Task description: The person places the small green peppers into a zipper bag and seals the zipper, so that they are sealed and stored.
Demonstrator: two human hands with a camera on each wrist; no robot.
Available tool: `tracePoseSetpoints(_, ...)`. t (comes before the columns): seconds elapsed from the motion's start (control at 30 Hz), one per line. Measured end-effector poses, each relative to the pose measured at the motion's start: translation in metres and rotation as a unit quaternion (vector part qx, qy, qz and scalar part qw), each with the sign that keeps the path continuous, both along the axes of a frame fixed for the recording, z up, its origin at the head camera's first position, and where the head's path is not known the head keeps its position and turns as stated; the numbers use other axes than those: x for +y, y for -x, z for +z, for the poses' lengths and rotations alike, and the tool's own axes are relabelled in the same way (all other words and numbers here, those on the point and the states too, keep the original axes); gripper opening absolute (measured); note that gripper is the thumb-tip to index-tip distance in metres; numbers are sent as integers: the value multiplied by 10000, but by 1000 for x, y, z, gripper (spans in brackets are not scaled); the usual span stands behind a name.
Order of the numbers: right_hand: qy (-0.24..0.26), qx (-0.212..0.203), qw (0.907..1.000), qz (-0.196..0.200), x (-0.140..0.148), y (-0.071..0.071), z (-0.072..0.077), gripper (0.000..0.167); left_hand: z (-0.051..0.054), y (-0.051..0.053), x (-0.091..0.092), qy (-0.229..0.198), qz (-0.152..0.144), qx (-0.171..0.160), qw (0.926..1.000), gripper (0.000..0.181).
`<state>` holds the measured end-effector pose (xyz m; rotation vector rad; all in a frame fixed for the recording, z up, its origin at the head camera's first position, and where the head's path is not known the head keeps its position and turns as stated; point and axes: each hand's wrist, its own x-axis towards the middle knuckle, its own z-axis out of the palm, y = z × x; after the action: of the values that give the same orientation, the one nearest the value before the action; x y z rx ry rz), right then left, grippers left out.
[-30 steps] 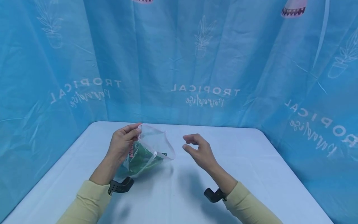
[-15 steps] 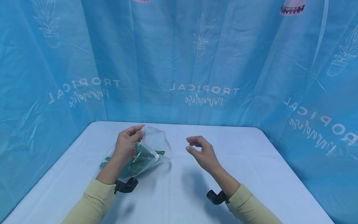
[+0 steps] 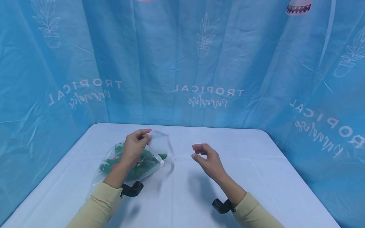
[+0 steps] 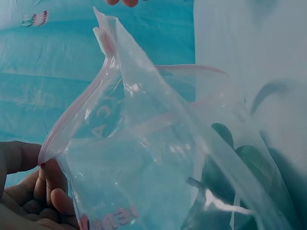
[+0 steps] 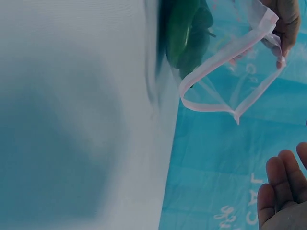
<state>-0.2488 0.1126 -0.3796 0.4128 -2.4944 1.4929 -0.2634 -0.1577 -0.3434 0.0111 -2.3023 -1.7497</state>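
Note:
A clear zip bag [image 3: 160,144] with a pink-edged mouth lies on the table's left half, its opening spread toward the right. Inside are several glossy green vegetables [image 5: 182,36] that look like peppers. My left hand [image 3: 134,147] pinches the bag's rim between thumb and finger and lifts it. A pale zip slider [image 4: 103,40] sits on the rim in the left wrist view. My right hand [image 3: 209,161] hovers to the right of the mouth, apart from it, fingers loosely bent and holding nothing. The left forearm hides part of the bag.
The white-covered table [image 3: 242,177] ends at a blue printed curtain [image 3: 159,104] behind and on both sides. Dark wrist cameras hang below both wrists, the left one [image 3: 133,189] close to the bag's near side.
My left hand has moved right and slightly nearer, still pinching the rim. The bag has settled lower, with more of its green contents showing to the left. My right hand has drifted slightly right and nearer.

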Motion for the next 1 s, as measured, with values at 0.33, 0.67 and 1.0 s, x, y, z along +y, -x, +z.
tracePoseSetpoints(0.33, 108, -74, 9999, 27, 2, -2, -6, 29, -9, 0, 9, 471, -50, 113, 9988, 30)
tracePoseSetpoints(0.67, 105, -130, 9999, -1, 3, -2, -12, 28, -18, -2, 17, 674, -186, 147, 9974, 30)
tracePoseSetpoints(1.0, 98, -217, 9997, 54, 5, -3, -18, 28, -27, -5, 25, 832, -270, -72, 9961, 30)
